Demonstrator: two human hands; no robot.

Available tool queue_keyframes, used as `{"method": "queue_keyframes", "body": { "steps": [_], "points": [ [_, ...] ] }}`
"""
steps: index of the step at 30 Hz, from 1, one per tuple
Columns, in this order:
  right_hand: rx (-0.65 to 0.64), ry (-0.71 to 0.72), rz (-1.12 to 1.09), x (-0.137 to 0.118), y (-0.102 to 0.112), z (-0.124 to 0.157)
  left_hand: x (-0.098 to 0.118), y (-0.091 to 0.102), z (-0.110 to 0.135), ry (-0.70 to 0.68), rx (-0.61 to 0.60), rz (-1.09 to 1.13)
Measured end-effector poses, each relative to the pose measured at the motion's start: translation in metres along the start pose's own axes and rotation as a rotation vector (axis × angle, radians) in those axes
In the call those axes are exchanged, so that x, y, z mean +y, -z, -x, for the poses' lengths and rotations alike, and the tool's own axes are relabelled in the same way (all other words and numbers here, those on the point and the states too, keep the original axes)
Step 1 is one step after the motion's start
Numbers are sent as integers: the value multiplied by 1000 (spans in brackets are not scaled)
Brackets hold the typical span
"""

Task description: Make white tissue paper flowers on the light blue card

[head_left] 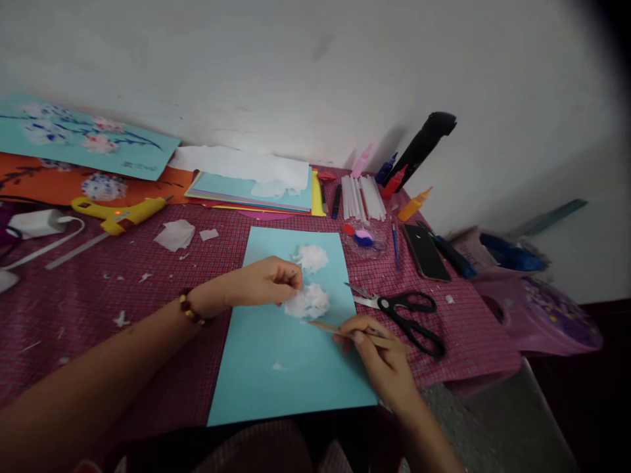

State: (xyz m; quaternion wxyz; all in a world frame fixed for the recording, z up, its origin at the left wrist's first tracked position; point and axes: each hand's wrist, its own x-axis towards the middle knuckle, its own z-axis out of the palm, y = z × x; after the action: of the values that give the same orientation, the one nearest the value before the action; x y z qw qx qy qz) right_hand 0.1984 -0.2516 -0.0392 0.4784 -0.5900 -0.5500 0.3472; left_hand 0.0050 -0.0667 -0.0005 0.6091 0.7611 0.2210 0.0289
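Tissue (pixel 314 301) is apparently being shaped: near our pinching left fingers (pixel 284 292), right fingers (pixel 362 340) gripping a stick (pixel 326 328), next needing steadiness.

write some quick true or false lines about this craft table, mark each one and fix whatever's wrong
1. The right hand holds a thin tan stick. True.
2. The left hand is off to the side of the light blue sheet. False: it is over the sheet, with its fingers at the nearer white puff.
3. A second white puff sits on the sheet, farther from the person. True.
4. The scissors lie to the left of the sheet. False: they lie by its right edge.
5. The glue gun on the left of the table is yellow. True.
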Motion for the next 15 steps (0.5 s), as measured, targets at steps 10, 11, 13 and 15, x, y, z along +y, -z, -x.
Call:
{"method": "queue_keyframes", "body": {
  "steps": [10,11,13,15],
  "points": [
    [134,12,25,2,-4,-3,-20,3,5,-80,-78,-153],
    [137,5,24,1,-4,-4,-17,0,5,-116,-84,-217],
    [138,-12,23,1,-4,-5,-14,-8,5,-173,-60,-328],
    [140,-16,22,0,-4,-6,-14,-16,3,-221,12,-397]
  ]
}}
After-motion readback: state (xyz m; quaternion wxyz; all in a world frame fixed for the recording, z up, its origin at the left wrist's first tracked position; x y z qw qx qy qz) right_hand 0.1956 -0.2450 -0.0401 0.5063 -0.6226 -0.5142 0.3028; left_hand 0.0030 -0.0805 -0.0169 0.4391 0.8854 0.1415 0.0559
